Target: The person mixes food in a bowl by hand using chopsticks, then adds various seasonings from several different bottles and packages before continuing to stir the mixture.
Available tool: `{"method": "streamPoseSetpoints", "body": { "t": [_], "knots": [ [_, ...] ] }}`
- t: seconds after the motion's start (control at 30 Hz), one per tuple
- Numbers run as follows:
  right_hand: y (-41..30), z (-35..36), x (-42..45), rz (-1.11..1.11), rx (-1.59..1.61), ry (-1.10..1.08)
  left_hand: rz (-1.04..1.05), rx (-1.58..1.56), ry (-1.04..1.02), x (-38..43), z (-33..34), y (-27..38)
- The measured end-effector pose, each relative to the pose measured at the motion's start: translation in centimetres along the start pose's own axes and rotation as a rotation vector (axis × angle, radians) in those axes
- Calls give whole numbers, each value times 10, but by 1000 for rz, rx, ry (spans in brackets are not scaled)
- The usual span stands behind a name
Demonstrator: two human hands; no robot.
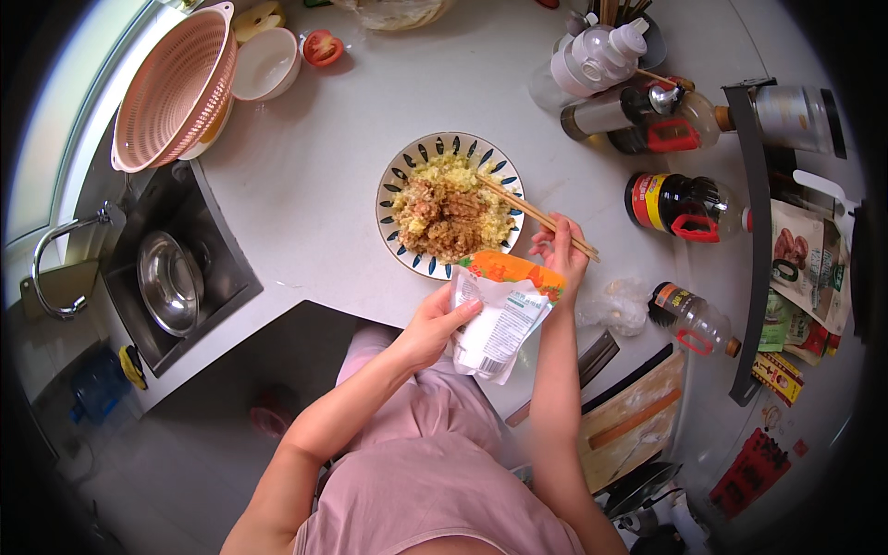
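Observation:
A round plate with a dark leaf pattern on its rim (pixel 386 239) sits on the counter before me, heaped with pale yellow chopped food and brownish minced food (pixel 451 215). My left hand (pixel 437 322) grips the side of a white and orange plastic pouch (pixel 496 319), its thumb on the printed face, at the near edge of the plate. A pair of wooden chopsticks (pixel 531 211) is held in my right hand (pixel 565 253); their far tips touch the food at the plate's right side. Part of the right hand is behind the pouch's top.
At the left are a sink (pixel 229 277) with a metal bowl (pixel 170 283), a pink colander (pixel 173 90), a white bowl (pixel 267 66) and a cut tomato (pixel 322 48). Several bottles, one of dark sauce (pixel 683 208), line the right side. A floured wooden board (pixel 635 423) lies lower right.

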State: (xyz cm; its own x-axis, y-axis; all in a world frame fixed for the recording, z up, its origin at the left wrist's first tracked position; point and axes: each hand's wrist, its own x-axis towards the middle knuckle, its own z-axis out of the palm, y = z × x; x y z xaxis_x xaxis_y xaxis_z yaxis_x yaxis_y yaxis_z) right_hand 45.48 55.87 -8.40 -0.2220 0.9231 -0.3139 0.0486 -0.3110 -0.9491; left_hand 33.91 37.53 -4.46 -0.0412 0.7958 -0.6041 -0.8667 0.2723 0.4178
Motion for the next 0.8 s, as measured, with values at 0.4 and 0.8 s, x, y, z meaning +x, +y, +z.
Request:
{"method": "streamPoseSetpoints", "body": {
  "t": [0.4, 0.8],
  "knots": [
    [-91, 18, -40, 68, -539, -269, -25, -229, 15, 24, 32, 12],
    [-97, 33, -16, 94, -658, -265, -98, -489, 67, 34, 40, 26]
  ]
}}
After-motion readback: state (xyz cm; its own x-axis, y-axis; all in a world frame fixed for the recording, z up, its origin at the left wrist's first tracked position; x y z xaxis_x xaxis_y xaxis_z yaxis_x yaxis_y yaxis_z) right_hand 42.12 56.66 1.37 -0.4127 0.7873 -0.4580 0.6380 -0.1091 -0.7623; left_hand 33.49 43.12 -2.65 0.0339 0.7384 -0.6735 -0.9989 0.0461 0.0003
